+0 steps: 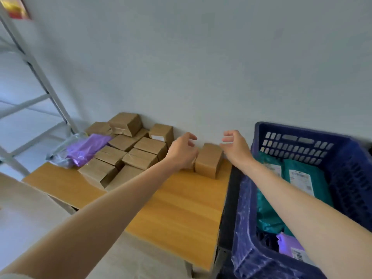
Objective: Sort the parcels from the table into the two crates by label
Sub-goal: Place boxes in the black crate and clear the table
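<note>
Head view: one box [209,162] stands by the wall on the table [181,208], right between the left hand [182,152] (closer, at its side) and the right hand [234,146]; both hands are relaxed and hold nothing.

Pale grey wall [201,57] is filling the far side; grey metal rack [40,75] is standing left (red-yellow poster [17,9] above); pale floor [151,258] is showing near.
</note>
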A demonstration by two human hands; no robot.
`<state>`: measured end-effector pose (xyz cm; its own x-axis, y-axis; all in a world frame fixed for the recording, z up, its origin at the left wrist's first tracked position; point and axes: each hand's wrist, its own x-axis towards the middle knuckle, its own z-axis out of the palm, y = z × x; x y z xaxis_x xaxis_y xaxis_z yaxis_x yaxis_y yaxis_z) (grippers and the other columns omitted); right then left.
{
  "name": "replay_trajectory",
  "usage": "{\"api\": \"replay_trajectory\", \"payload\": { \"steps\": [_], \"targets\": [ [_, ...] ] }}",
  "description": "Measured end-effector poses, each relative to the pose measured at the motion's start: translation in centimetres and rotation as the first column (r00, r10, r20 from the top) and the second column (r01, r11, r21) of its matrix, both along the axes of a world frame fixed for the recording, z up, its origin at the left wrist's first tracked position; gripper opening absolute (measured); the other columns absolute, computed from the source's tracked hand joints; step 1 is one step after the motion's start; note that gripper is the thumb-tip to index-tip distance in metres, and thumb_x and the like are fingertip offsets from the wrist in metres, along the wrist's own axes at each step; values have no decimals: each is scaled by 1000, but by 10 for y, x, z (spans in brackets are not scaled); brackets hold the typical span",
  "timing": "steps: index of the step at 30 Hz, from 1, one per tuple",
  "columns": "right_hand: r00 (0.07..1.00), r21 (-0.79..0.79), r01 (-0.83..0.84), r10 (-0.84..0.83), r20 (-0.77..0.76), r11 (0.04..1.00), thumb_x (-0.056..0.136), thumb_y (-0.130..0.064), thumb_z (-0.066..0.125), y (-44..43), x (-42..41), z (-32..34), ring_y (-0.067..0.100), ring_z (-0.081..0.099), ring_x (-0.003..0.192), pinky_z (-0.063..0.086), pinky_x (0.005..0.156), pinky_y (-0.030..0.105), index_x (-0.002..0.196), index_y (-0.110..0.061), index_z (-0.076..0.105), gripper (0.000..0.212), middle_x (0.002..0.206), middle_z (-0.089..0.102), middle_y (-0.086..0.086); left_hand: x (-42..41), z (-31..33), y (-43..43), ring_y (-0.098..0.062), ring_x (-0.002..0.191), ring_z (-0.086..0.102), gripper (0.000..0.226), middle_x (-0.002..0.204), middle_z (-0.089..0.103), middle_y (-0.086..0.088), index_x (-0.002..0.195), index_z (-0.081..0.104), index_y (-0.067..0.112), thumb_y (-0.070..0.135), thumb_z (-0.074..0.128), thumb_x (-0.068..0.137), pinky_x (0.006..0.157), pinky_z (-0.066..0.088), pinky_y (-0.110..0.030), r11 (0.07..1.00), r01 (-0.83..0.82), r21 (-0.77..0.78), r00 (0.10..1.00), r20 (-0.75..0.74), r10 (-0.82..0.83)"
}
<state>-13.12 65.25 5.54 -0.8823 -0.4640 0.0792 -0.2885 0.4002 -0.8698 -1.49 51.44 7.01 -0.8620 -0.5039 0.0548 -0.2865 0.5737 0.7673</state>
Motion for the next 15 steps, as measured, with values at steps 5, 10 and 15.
{"api": "replay_trajectory", "payload": {
  "steps": [5, 10, 15],
  "targets": [
    [996, -55, 59, -54, 75, 997, 94, -5, 51, -97, 56, -23, 22, 58, 104, 50, 87, 24, 120, -9, 50, 26, 114, 60, 8, 60, -11, -98, -18, 101, 59, 37, 114, 62, -3, 126, 52, 18, 14, 59, 90, 82, 51, -30, 999, -48, 2, 999, 4, 48],
    [977, -85, 18, 1, 214, 996, 95, -5, 48, -193, 119, -49, 24, 56, 110, 48, 98, 45, 123, -10, 49, 28, 118, 58, 8, 123, -30, -199, -12, 95, 58, 39, 114, 60, 0, 127, 51, 22, 12, 59, 91, 59, 43, -15, 992, -116, 56, 993, 34, 114],
    [978, -36, -32, 39, 205, 999, 95, -9, 53, -249, 152, -69, 19, 57, 106, 53, 93, 40, 121, -17, 49, 27, 115, 58, 3, 164, -49, -264, -13, 98, 59, 33, 108, 59, 2, 123, 53, 20, 12, 58, 92, 75, 51, -24, 977, -198, 75, 977, 90, 191]
  ]
}}
